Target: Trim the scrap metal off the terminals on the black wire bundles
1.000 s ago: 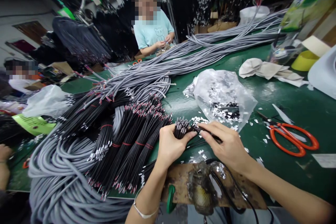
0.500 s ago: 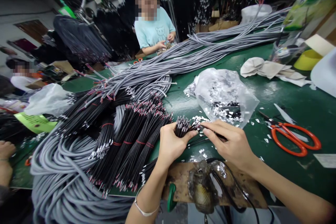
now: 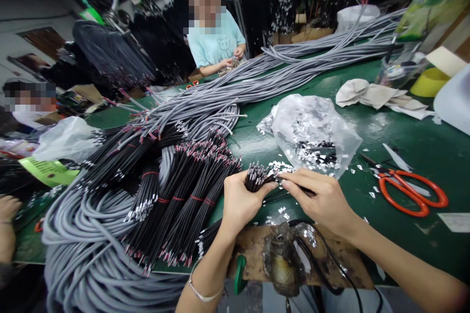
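My left hand [image 3: 239, 200] is closed round a bunch of black wires [image 3: 256, 176] whose silvery tips point up and away from me. My right hand [image 3: 321, 198] pinches a slim dark tool [image 3: 307, 190], its near end lying under the fingers. The tool's far end meets the wires by my left thumb, and its exact kind does not show. Small silvery pieces [image 3: 279, 166] lie scattered just beyond both hands. Behind my right hand a clear plastic bag [image 3: 312, 129] holds more of these pieces and some black bits.
Tied bundles of black wires [image 3: 183, 205] and coiled grey cables [image 3: 95, 249] fill the left. Orange-handled scissors [image 3: 413, 190] lie at right. A stained wooden board [image 3: 253, 249] sits at the near edge. Long grey cables [image 3: 293, 66] cross the table before a seated person [image 3: 216, 39].
My right hand has shifted slightly left, bringing the dark tool closer to the wires. The bunch stays in my left hand. The view has moved very little.
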The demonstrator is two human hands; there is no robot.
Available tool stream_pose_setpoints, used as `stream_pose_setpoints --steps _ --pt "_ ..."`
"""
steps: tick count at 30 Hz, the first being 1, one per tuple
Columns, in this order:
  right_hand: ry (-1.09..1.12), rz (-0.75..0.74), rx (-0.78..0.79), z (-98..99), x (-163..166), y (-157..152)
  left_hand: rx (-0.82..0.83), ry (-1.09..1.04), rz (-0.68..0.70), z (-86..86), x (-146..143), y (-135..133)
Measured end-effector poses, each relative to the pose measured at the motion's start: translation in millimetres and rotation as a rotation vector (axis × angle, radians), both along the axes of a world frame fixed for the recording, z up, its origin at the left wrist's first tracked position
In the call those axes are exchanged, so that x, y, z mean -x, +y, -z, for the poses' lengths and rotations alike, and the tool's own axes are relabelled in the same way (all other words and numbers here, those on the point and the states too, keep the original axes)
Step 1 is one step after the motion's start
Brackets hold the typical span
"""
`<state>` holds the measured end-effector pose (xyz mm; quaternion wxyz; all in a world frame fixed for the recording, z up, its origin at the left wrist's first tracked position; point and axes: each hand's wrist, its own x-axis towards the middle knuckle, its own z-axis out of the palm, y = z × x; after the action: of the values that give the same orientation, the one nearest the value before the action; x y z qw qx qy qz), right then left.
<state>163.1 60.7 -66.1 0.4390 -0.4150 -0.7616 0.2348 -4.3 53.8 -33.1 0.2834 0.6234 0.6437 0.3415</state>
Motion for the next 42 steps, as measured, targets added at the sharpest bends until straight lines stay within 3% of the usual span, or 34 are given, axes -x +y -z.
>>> stream_pose_setpoints --steps 10,16,27,32,36,39,42 --pt "0.102 0.027 0.048 -4.2 -2.7 3.4 0.028 -0.087 0.074 -3.1 1.8 -1.5" --pt "0.195 0.039 0.153 -7.0 0.1 1.6 0.048 -0.013 0.156 -2.1 -3.2 -3.3" --pt "0.201 0.028 0.164 -13.4 2.0 0.7 0.019 -0.048 0.116 -1.4 -4.9 -1.9" --pt "0.125 0.026 0.170 -9.5 1.5 2.4 0.188 -0.270 0.269 -3.1 -3.6 -1.4" --pt "0.048 0.164 0.021 -7.6 -3.6 10.6 0.341 -0.351 0.384 -4.7 -2.5 -2.0" --pt "0.020 0.281 -0.021 -6.9 -9.2 16.2 0.267 -0.271 0.306 -2.5 -2.3 -0.2" --pt "0.091 0.238 0.064 -6.1 -9.9 16.0 0.139 -0.194 0.215 0.9 -2.5 3.2"
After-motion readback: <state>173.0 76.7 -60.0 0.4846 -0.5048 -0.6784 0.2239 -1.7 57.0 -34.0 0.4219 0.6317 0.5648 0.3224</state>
